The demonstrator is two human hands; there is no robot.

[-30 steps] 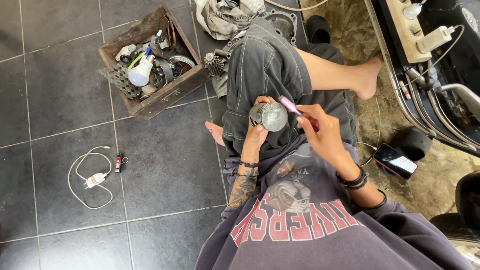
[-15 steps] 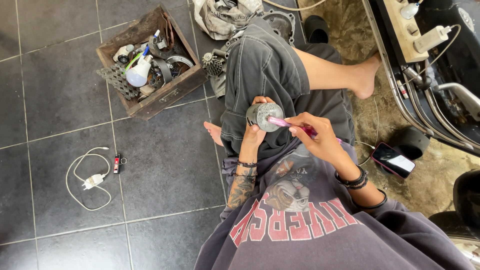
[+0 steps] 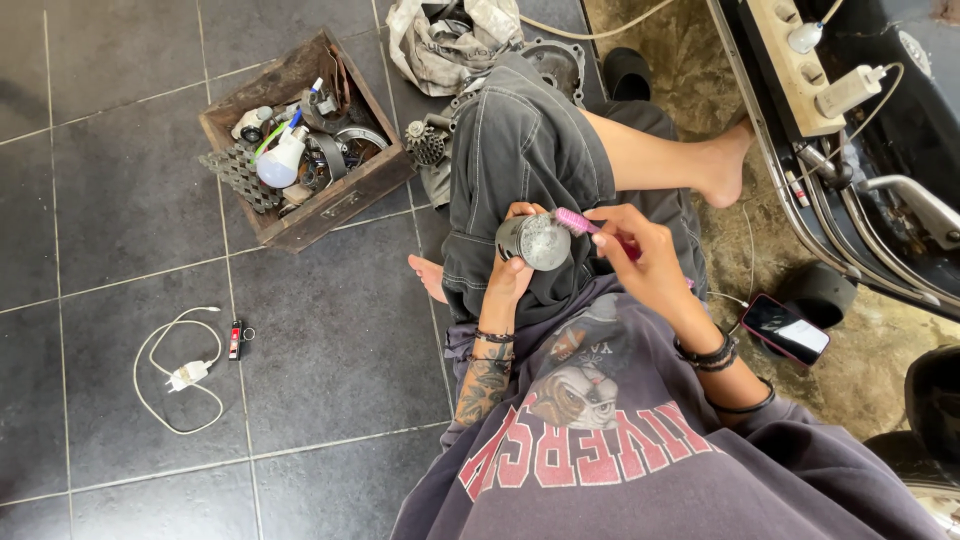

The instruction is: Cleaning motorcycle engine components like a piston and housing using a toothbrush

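Observation:
I sit on the floor with my knees up. My left hand [image 3: 510, 275] grips a short grey metal cylinder [image 3: 533, 240], its round face turned up towards me. My right hand [image 3: 640, 255] holds a pink toothbrush [image 3: 577, 221], whose bristle head rests on the upper right edge of the cylinder's face. Both hands hover over my lap, above my grey shorts [image 3: 520, 160].
A wooden box [image 3: 300, 225] of metal parts and a light bulb stands at upper left. A white charger cable [image 3: 175, 375] and small red key fob [image 3: 235, 340] lie on the tiles. A phone [image 3: 785, 328] lies at right, near a power strip [image 3: 790, 60] and metal frame.
The toothbrush has shifted from above the cylinder down across its face and back to the upper right edge. My left hand keeps the cylinder in place.

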